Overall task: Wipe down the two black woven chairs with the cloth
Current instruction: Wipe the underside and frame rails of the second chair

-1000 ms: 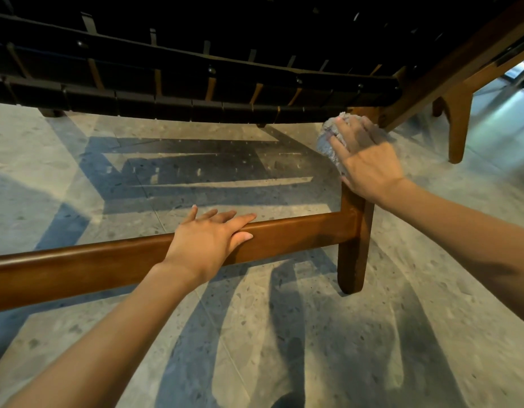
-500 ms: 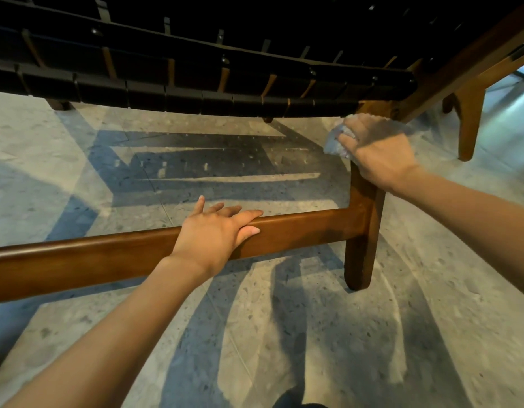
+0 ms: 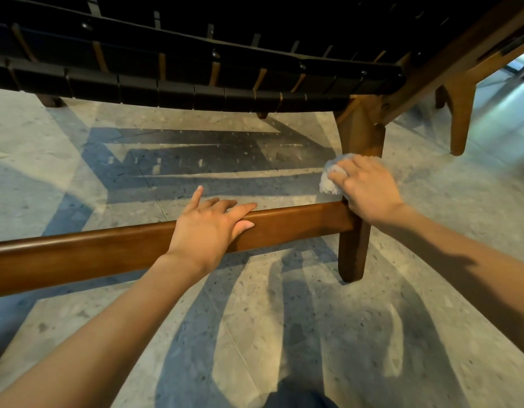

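A black woven chair (image 3: pixel 196 72) with a brown wooden frame fills the top of the head view, seen from low down. Its wooden crossbar (image 3: pixel 107 248) runs across the middle and joins an upright leg (image 3: pixel 353 248) at the right. My left hand (image 3: pixel 210 228) rests flat on top of the crossbar, fingers spread, holding nothing. My right hand (image 3: pixel 366 189) presses a pale bunched cloth (image 3: pixel 331 178) against the leg just above the joint with the crossbar. Most of the cloth is hidden under my fingers.
Another wooden leg (image 3: pixel 460 119) stands at the far right. Speckled grey stone floor (image 3: pixel 254 334) with dark shadow bands lies under and around the chair. A dark piece of my clothing (image 3: pixel 299 399) shows at the bottom edge.
My right hand has slid the cloth down the leg, from just under the woven seat to the crossbar joint. My left hand stays on the crossbar.
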The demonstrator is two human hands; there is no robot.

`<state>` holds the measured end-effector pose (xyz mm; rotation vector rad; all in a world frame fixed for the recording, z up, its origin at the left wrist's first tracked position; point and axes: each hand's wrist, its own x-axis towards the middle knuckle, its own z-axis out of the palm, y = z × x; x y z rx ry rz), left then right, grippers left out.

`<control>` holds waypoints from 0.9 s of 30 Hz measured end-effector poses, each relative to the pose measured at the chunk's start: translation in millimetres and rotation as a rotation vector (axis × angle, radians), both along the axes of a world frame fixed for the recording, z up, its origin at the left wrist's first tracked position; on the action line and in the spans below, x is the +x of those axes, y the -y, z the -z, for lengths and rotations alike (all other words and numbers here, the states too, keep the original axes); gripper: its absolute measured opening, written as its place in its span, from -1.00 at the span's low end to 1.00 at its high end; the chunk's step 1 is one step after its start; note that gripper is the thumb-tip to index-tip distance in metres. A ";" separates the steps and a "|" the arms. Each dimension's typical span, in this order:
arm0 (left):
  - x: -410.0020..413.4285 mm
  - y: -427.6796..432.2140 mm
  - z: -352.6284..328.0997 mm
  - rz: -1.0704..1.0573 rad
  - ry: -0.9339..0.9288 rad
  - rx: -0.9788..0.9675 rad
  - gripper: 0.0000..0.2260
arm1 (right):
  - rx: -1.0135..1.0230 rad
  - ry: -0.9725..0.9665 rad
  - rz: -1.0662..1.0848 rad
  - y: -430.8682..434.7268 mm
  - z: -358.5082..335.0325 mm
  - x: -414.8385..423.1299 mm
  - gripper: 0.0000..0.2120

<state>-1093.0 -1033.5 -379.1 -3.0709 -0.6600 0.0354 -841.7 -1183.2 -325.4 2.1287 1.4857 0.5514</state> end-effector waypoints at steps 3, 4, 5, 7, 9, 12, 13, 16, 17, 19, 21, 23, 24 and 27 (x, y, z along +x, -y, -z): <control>-0.1 0.5 0.1 0.003 0.013 -0.006 -0.54 | -0.059 -0.131 0.058 -1.1 3.4 -8.0 -0.60; -0.5 -0.6 -0.5 0.004 0.027 -0.029 -0.54 | -0.043 -0.204 0.099 -6.5 0.3 -9.5 -0.58; -1.2 -1.8 -1.6 0.005 0.041 -0.064 -0.54 | -0.019 -0.293 0.149 -11.8 -4.2 -10.9 -0.55; -5.5 -3.9 -4.5 0.015 0.084 -0.154 -0.54 | 0.064 -0.430 0.169 -17.9 -13.6 -14.5 -0.49; -17.5 -5.7 -6.4 0.005 0.177 -0.297 -0.55 | 0.201 -0.504 0.052 -18.5 -19.2 -24.3 -0.44; -47.7 -4.8 -11.0 -0.065 0.431 -0.520 -0.59 | 0.429 -0.754 -0.133 -19.5 -21.6 -57.4 -0.47; -60.0 -4.5 -13.1 -0.096 0.512 -0.535 -0.61 | 0.504 -0.834 -0.161 -22.2 -19.5 -70.7 -0.47; -97.9 -6.7 -21.3 -0.211 0.697 -0.462 -0.64 | 0.704 -1.032 -0.187 -40.9 -10.7 -117.5 -0.43; -110.6 -8.5 -24.9 -0.247 0.734 -0.425 -0.64 | 0.770 -1.109 -0.204 -50.3 -7.3 -135.2 -0.43; -136.0 -13.5 -32.2 -0.307 0.808 -0.365 -0.64 | 0.874 -1.290 -0.212 -72.2 -1.2 -173.7 -0.46; -159.5 -20.5 -41.4 -0.351 0.910 -0.333 -0.65 | 0.938 -1.485 -0.159 -97.1 4.0 -212.7 -0.49; -175.0 -26.3 -49.2 -0.371 1.041 -0.302 -0.69 | 0.976 -1.635 -0.083 -118.9 9.3 -244.7 -0.48; -194.2 -34.8 -55.5 -0.393 1.098 -0.252 -0.71 | 0.978 -1.714 -0.058 -138.6 9.9 -270.7 -0.48; -223.0 -54.9 -61.8 -0.552 1.247 -0.171 -0.75 | 1.015 -1.875 0.081 -181.3 7.2 -320.9 -0.51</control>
